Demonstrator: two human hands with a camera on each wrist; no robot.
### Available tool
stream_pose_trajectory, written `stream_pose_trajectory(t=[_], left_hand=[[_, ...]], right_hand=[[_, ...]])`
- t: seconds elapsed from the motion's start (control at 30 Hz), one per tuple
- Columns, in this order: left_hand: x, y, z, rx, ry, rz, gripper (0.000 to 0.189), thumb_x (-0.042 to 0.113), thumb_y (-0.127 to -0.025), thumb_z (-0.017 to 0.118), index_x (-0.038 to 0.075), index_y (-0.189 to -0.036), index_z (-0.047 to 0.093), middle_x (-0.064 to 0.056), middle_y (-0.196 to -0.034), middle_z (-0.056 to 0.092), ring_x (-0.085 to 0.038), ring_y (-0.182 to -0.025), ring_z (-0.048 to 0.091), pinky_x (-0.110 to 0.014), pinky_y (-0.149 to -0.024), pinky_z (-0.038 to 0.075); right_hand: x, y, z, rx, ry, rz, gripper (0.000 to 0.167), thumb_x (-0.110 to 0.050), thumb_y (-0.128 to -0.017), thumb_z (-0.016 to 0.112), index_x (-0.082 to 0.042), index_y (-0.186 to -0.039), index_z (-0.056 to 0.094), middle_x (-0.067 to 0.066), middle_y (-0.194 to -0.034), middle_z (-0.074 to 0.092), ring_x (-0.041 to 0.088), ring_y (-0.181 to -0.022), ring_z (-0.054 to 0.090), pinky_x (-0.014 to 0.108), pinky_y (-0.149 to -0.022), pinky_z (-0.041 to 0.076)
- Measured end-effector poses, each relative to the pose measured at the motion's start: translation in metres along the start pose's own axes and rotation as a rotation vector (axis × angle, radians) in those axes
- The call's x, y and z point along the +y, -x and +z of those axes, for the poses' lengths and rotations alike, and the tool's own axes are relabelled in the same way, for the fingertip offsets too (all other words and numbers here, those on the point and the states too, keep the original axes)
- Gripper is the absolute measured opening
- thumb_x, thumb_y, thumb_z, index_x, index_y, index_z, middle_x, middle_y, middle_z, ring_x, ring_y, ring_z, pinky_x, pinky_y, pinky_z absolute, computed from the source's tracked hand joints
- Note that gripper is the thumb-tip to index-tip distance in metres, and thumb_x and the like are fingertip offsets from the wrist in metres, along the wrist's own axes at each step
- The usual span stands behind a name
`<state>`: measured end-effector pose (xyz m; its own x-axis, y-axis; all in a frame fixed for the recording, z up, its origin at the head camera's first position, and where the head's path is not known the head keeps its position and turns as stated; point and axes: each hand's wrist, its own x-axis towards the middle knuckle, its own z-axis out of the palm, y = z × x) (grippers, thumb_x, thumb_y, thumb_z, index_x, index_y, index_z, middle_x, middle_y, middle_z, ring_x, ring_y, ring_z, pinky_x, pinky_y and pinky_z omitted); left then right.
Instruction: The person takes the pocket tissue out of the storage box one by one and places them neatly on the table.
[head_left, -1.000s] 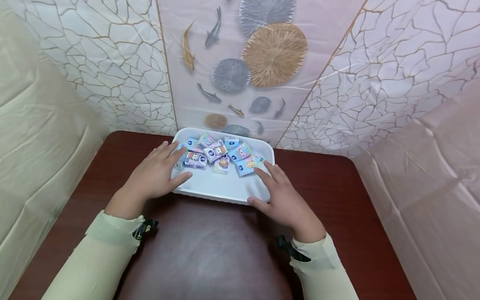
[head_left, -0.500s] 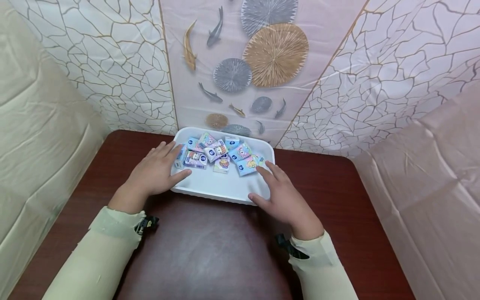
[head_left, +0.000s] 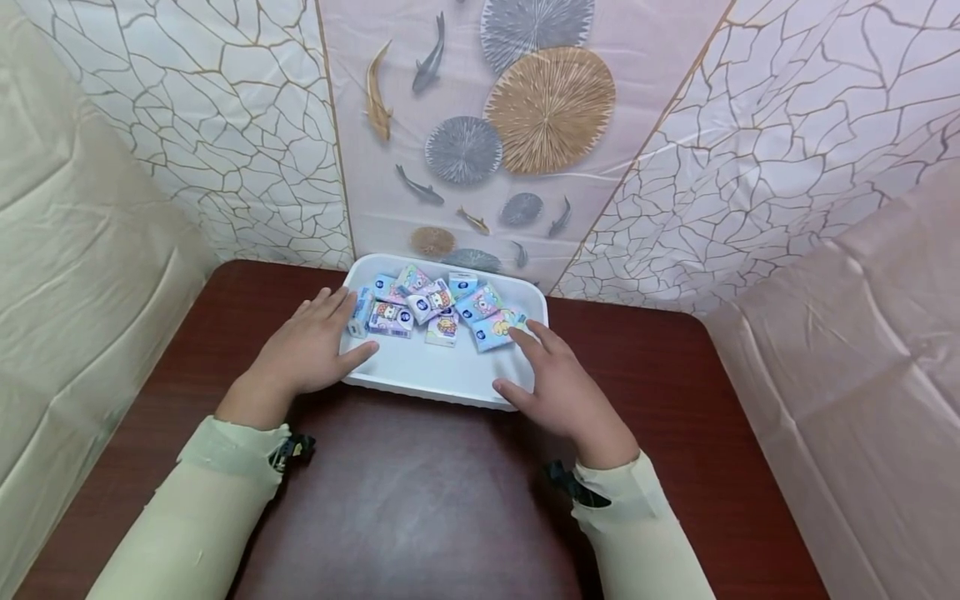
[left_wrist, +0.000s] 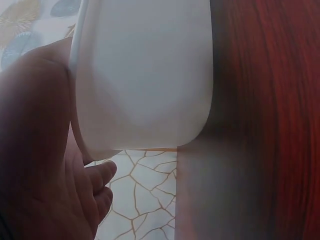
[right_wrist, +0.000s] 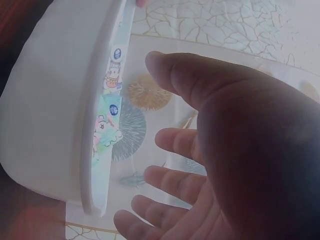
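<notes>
A white plastic tray stands at the far edge of the table, with several small printed tissue packs lying loosely heaped in its back half. My left hand is at the tray's left end, fingers extended and overlapping the rim; a blue pack lies just beside the fingertips. In the left wrist view the tray's outer wall fills the middle. Over the right front corner is my right hand, fingers spread and thumb apart. The right wrist view shows its palm side with nothing held.
The dark red-brown table has a glossy brown mat in front of the tray. Patterned cloth hangs right behind the tray, and pale cloth walls close in both sides. Dark bands circle both wrists.
My left hand has drawn slightly left, uncovering more of the blue pack at that end. My right hand has shifted a little up and left. The tray and packs stay put.
</notes>
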<state>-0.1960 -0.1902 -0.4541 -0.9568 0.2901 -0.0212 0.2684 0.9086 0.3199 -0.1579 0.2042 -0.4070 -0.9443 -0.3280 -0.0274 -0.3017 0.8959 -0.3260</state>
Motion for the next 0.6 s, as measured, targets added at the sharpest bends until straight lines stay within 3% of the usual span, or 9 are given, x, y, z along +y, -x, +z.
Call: stream_pose_trajectory(t=[0.37, 0.6], left_hand=[[-0.002, 0.001, 0.006, -0.061, 0.056, -0.049, 0.114, 0.082, -0.108, 0.039, 0.001, -0.179, 0.001, -0.021, -0.19, -0.004, -0.047, -0.177, 0.0, -0.065, -0.143, 0.008], [-0.002, 0.001, 0.008, -0.061, 0.071, -0.055, 0.117, 0.085, -0.107, 0.038, 0.002, -0.179, 0.0, -0.021, -0.19, -0.004, -0.046, -0.177, 0.0, -0.064, -0.143, 0.009]], right_hand=[[0.002, -0.013, 0.0, -0.005, -0.002, -0.024, 0.086, -0.053, -0.103, 0.078, -0.015, -0.173, 0.045, 0.018, -0.179, 0.038, 0.042, -0.163, 0.044, 0.061, -0.131, 0.044], [0.001, -0.024, -0.004, -0.016, 0.0, -0.033, 0.082, -0.051, -0.104, 0.078, -0.013, -0.17, 0.048, 0.019, -0.173, 0.045, 0.041, -0.157, 0.05, 0.059, -0.13, 0.046]])
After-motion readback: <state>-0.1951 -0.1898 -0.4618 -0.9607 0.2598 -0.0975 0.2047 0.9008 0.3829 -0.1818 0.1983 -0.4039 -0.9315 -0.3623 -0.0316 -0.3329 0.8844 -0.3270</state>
